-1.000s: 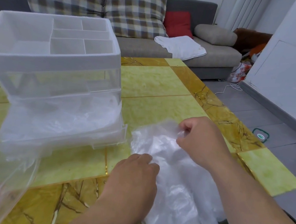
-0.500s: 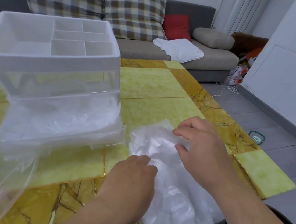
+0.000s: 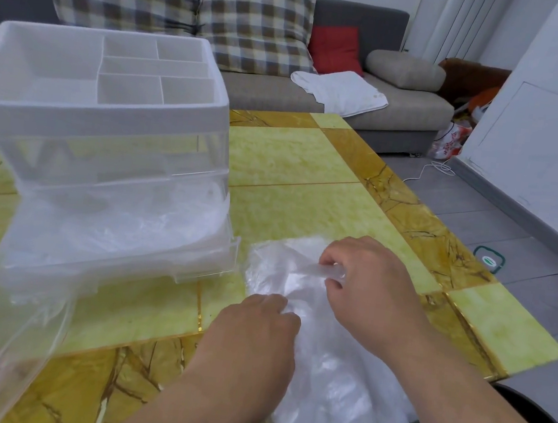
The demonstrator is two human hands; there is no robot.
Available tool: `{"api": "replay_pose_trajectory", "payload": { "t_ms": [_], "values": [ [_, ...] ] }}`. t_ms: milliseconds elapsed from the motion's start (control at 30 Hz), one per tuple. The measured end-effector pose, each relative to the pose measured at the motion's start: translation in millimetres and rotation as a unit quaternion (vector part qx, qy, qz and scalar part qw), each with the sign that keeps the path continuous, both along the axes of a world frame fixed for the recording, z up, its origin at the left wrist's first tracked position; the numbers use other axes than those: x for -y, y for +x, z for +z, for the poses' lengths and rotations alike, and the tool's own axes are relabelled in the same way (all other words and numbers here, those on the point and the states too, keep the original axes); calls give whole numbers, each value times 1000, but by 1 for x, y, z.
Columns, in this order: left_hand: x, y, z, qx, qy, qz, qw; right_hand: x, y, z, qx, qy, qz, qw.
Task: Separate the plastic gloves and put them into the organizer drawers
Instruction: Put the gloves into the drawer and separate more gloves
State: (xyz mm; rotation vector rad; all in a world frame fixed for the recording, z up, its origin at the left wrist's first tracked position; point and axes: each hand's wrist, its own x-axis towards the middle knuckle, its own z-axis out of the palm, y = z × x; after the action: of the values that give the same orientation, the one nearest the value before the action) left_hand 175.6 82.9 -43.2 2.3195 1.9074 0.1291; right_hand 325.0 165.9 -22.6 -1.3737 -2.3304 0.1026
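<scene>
The organizer (image 3: 108,114) at left has its lower drawer (image 3: 120,263) open and part-filled; beside it the left hand (image 3: 251,332) grips the glove pile (image 3: 340,372) while the right hand (image 3: 370,283) pinches the top glove (image 3: 316,271): separating appears in hand, next needing a clean peel toward the drawer.

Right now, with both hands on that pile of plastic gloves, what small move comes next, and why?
Probably lift the right hand to peel away the glove edge it pinches, while the left hand holds the glove pile down; the open drawer waits beside it.
</scene>
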Motion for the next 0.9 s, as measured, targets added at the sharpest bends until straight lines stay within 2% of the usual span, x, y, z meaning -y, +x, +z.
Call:
{"api": "replay_pose_trajectory", "payload": {
  "t_ms": [133,300,433,500,567,633,767,833,900],
  "values": [
    [2,0,2,-8,12,-4,1000,5,-4,10,21,-57,-35,998],
    [2,-4,8,1,-1,-7,1000,0,3,11,-52,-149,-34,987],
    [5,-10,40,124,24,32,992,-6,19,20,-143,-213,-50,965],
    [5,-10,57,225,81,84,967,-7,28,30,-209,-274,-43,938],
    [4,-10,62,333,158,149,917,-9,39,36,-263,-329,-16,907],
    [0,-11,61,384,184,192,884,-12,49,39,-334,-369,12,867],
    [-4,-12,59,467,73,183,862,-12,56,44,-437,-433,81,784],
    [-5,-14,58,499,43,146,853,-12,56,46,-441,-457,105,766],
    [-3,-13,62,526,34,131,839,-11,52,46,-430,-461,111,769]
  ]
}}
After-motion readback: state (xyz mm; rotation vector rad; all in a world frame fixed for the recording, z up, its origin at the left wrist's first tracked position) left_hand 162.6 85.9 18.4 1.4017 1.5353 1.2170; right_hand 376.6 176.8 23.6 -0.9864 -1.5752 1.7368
